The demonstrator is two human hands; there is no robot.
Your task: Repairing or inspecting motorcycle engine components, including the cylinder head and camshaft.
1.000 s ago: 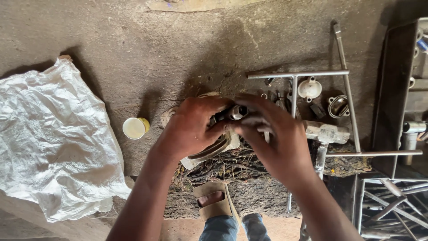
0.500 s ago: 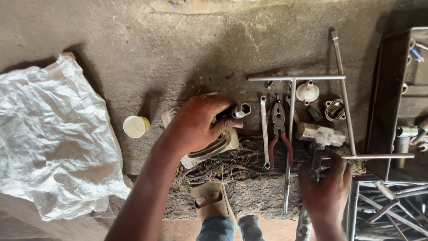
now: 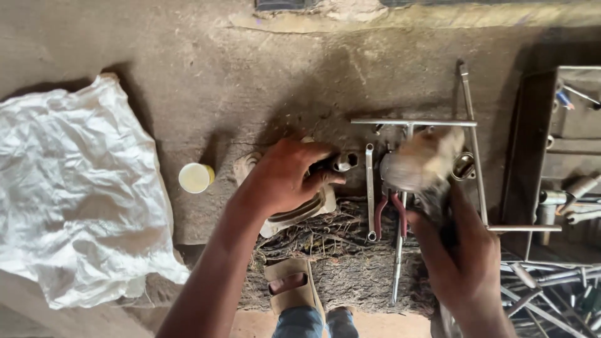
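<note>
Toolbox [image 3: 566,125]: dark metal, open, at the right edge of the floor; its trays hold small metal parts, too dim to name.
Loose rods [image 3: 551,281]: thin metal pieces heaped at lower right, below the toolbox.
Cup [image 3: 195,178]: small, round, yellow-walled with a pale top, standing on the concrete floor [image 3: 250,75] left of the left hand; its contents cannot be told.
White sack [image 3: 75,194]: large, crumpled, plain, spread over the floor at the left, well apart from the tools.
Left hand [image 3: 285,178]: closed over a dark cylindrical metal part [image 3: 343,161], whose round open end shows past the fingers; beneath the hand lies a pale ringed piece [image 3: 297,216].
Right hand [image 3: 466,263]: raised at lower right, gripping a blurred pale object [image 3: 416,164], perhaps a cloth or a mallet head; I cannot tell which.
Wrench [image 3: 369,191]: slim, lying lengthwise just right of the metal part.
Pliers [image 3: 389,209]: red-handled, beside the wrench, partly hidden by the blurred object.
Cross-shaped wrench [image 3: 410,123]: long bars, lying over the tool spread.
Log [image 3: 350,275]: rough bark, across the bottom, under the tools.
Sandalled foot [image 3: 291,288]: at the log's near edge.
</note>
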